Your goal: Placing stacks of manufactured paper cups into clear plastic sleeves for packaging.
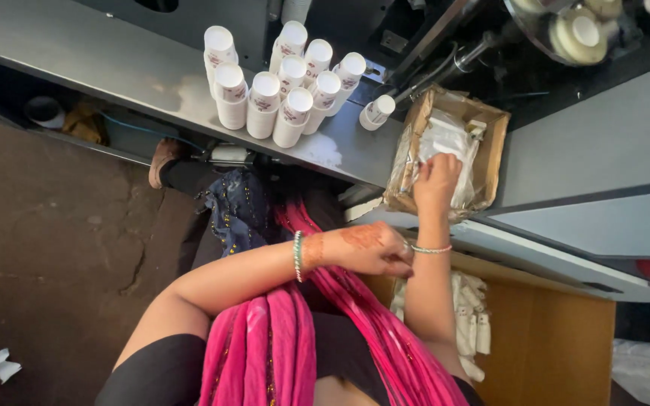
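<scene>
Here 11 white tubes; right hand grasping plastic bag, left hand clenched

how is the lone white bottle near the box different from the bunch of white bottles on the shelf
The lone white bottle stands by itself beside the cardboard box; the bunch of white bottles is packed together, bottles touching. The lone white bottle looks smaller than those in the bunch. It is also nearer the right hand, which reaches into the box. Both are white with white caps, upright on the grey shelf.
</scene>
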